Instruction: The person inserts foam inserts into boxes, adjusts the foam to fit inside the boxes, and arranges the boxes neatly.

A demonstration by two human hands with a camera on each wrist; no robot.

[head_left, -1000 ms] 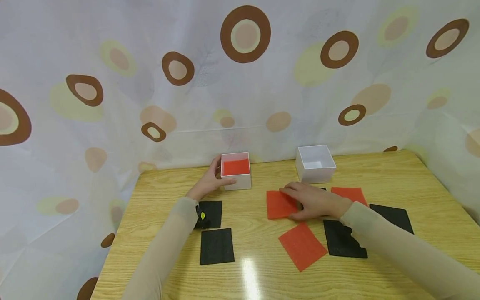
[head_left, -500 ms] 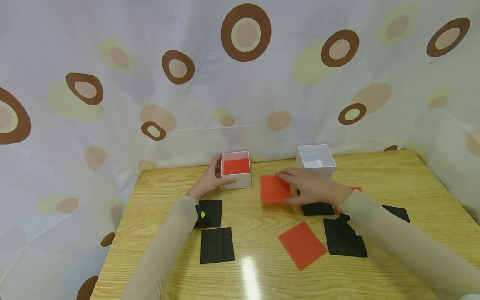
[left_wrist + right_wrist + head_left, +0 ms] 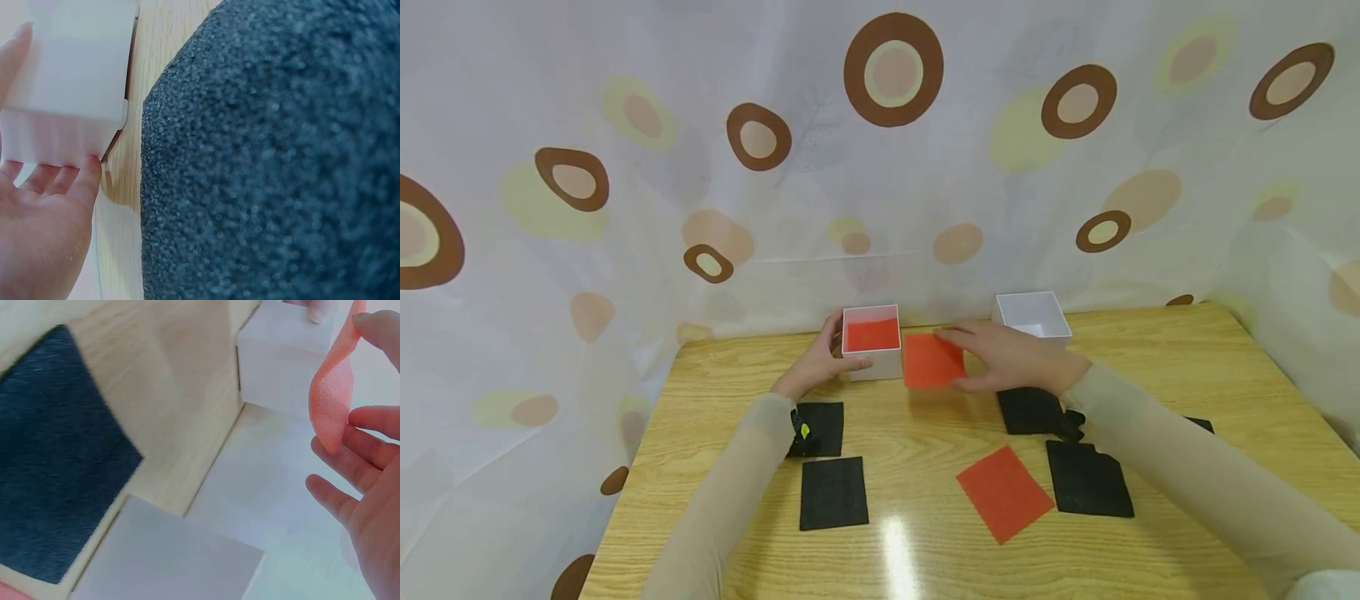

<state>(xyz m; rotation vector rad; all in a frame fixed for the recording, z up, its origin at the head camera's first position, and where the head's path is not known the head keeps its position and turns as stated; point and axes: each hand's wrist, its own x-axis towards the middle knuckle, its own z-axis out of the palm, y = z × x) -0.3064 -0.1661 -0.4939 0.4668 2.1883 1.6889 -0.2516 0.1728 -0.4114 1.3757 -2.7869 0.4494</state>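
Note:
My left hand (image 3: pixel 817 363) grips the left white box (image 3: pixel 878 364), with the thumb on its front and the fingers at its left side. In the left wrist view, the fingertips press against the box wall (image 3: pixel 69 69). A red felt square (image 3: pixel 872 334) shows inside the box. Just right of that box, my right hand (image 3: pixel 1009 358) pinches another red felt square (image 3: pixel 931 362) above the table. The right wrist view shows this red square (image 3: pixel 334 394), bent between thumb and fingers.
Another white box (image 3: pixel 1033 315) stands at the back right, partly behind my right hand. Two black squares (image 3: pixel 834 492) lie at left. At right lie a red square (image 3: pixel 1004 493) and several black ones (image 3: pixel 1088 479). A patterned curtain (image 3: pixel 790 208) hangs behind the table (image 3: pixel 760 542).
My right hand has lifted the red felt square off the table and carried it left and back toward the left box, uncovering a black square. The left hand has stayed on its box.

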